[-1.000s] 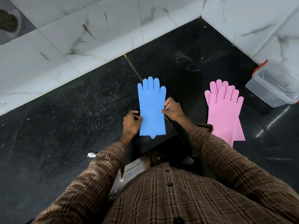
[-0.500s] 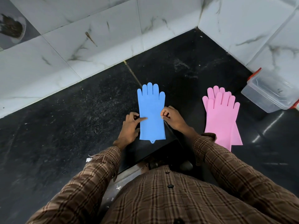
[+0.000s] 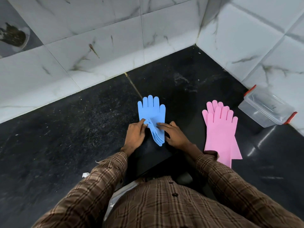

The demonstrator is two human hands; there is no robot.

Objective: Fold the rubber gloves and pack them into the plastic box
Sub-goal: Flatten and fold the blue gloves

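Observation:
Blue rubber gloves [image 3: 152, 112] lie stacked on the black counter [image 3: 74, 137], fingers pointing away from me. The cuff end is gathered into narrow pleats between my hands. My left hand [image 3: 135, 134] pinches the bunched rubber at the palm's left side. My right hand [image 3: 173, 134] presses fingers down on the pleats from the right. A pair of pink rubber gloves [image 3: 220, 132] lies flat to the right, one on the other. The clear plastic box [image 3: 266, 109] with red clips stands further right against the wall, and I cannot tell whether it has a lid on.
White marble-tiled walls [image 3: 98, 46] meet in a corner behind the counter. A round hole with dark debris [image 3: 13, 37] shows in the wall at far left. A scrap of white paper [image 3: 85, 174] lies by my left sleeve. My plaid shirt fills the lower frame.
The blue gloves lay flat with my hands at their two sides. Now both hands have pushed inward and the lower half is bunched into pleats. The view tilted upward.

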